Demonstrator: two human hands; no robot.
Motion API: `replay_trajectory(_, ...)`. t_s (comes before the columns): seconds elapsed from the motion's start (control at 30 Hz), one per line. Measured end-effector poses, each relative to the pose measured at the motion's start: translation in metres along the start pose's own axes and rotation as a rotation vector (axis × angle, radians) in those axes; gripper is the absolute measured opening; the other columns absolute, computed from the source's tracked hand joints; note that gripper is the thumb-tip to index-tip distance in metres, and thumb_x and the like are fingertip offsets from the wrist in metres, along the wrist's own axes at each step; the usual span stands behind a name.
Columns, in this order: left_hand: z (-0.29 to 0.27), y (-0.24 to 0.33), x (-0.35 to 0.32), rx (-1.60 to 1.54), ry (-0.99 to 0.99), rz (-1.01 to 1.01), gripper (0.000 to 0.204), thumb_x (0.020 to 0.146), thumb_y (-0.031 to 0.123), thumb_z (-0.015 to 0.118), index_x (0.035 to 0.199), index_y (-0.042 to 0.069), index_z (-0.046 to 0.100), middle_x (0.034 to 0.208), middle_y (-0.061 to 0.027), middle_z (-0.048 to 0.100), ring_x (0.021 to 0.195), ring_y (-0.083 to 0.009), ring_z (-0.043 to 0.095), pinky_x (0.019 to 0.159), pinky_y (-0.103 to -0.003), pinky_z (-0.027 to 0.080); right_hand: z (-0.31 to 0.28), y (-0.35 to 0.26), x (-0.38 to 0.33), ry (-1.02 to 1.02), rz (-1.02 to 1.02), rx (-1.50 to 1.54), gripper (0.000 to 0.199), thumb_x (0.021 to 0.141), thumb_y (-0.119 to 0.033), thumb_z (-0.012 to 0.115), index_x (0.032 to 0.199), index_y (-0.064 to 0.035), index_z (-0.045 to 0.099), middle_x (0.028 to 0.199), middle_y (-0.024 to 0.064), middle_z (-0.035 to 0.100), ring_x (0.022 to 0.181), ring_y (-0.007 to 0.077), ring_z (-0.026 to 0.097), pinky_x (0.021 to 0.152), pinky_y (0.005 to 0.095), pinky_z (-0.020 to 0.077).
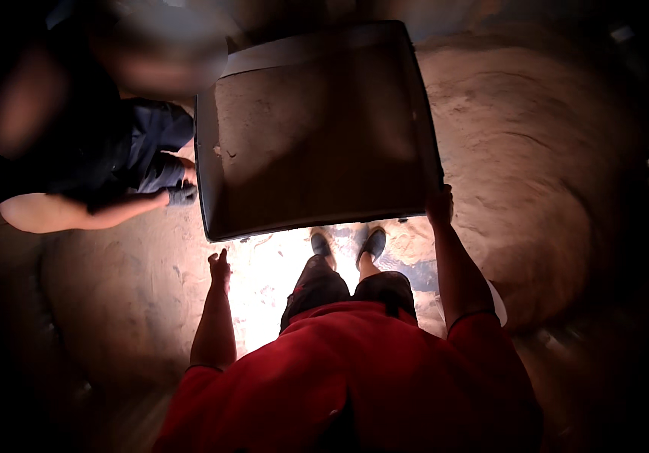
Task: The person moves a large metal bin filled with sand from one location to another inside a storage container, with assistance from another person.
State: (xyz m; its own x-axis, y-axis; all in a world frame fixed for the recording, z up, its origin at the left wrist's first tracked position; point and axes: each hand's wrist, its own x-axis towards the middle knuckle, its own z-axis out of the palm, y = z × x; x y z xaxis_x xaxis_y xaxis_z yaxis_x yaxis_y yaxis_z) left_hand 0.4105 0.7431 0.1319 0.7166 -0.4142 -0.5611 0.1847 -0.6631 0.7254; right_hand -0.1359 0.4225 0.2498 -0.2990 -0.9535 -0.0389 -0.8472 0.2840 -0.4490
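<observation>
In front of me is a large, squarish, black-rimmed tray [431, 128], its near edge just beyond my feet. A brown, sandy-looking layer [264, 113] shows inside, with much of it in shadow. My right hand [439, 205] is closed around the tray's near right corner; its fingers are partly hidden by the dark. Below the near left corner, apart from the rim, my left hand [219, 268] is raised with its fingers partly bent and apart, holding nothing visible. At the tray's left side is a co-worker's grey-gloved hand [181, 195]; whether it touches the tray is unclear.
A person in dark clothes [60, 166] bends at the left, close to the tray. Brown, sandy-looking mounds [521, 158] rise at the right and more brown material [128, 294] lies at the left. Bright light falls on the ground [264, 291] around my dark shoes [373, 245].
</observation>
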Motion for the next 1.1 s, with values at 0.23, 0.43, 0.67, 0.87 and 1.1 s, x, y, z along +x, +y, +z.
replay_trajectory(0.23, -0.004, 0.049, 0.076, 0.219, 0.073, 0.098, 0.063, 0.083, 0.043, 0.058, 0.122, -0.005, 0.043, 0.115, -0.0223, 0.053, 0.105, -0.0283, 0.051, 0.089, -0.037, 0.041, 0.023, 0.010, 0.034, 0.011, 0.062, -0.192, 0.049, 0.081, -0.048, 0.053, 0.104, -0.0057, 0.051, 0.099, 0.0214, 0.063, 0.093, 0.0407, 0.060, 0.076, 0.0512, 0.0478)
replay_trajectory(0.43, 0.010, 0.086, 0.092, 0.362, 0.164, 0.059, 0.047, 0.081, 0.040, 0.057, 0.104, -0.001, 0.057, 0.100, -0.0208, 0.061, 0.092, -0.0320, 0.058, 0.080, -0.040, 0.044, 0.006, -0.009, 0.032, 0.014, 0.080, -0.240, 0.029, 0.085, -0.033, 0.050, 0.099, -0.0084, 0.052, 0.095, 0.0179, 0.064, 0.089, 0.0378, 0.061, 0.075, 0.0489, 0.0480)
replay_trajectory(0.67, 0.001, 0.070, 0.120, 0.556, 0.185, 0.110, 0.045, 0.083, 0.042, 0.060, 0.088, -0.002, 0.056, 0.084, -0.0198, 0.059, 0.079, -0.0336, 0.057, 0.073, -0.043, 0.044, 0.011, -0.001, 0.049, 0.031, 0.047, -0.163, 0.017, 0.086, -0.023, 0.049, 0.096, -0.0104, 0.052, 0.088, 0.0187, 0.064, 0.084, 0.0409, 0.060, 0.072, 0.0505, 0.0472)
replay_trajectory(0.87, -0.010, 0.073, 0.129, 0.590, 0.134, 0.027, 0.055, 0.082, 0.050, 0.061, 0.093, -0.004, 0.057, 0.092, -0.0201, 0.061, 0.084, -0.0315, 0.058, 0.077, -0.042, 0.045, -0.005, -0.017, 0.054, 0.025, 0.081, -0.125, 0.025, 0.086, -0.035, 0.051, 0.090, -0.0096, 0.053, 0.085, 0.0164, 0.064, 0.083, 0.0383, 0.062, 0.071, 0.0488, 0.0483)
replay_trajectory(1.1, 0.004, 0.104, 0.107, 0.710, 0.055, -0.020, 0.055, 0.079, 0.045, 0.067, 0.093, -0.007, 0.059, 0.093, -0.0212, 0.062, 0.081, -0.0293, 0.057, 0.075, -0.041, 0.045, -0.034, -0.035, 0.063, 0.057, 0.128, -0.189, 0.033, 0.086, -0.043, 0.051, 0.087, -0.0104, 0.054, 0.084, 0.0151, 0.065, 0.082, 0.0372, 0.062, 0.070, 0.0470, 0.0491)
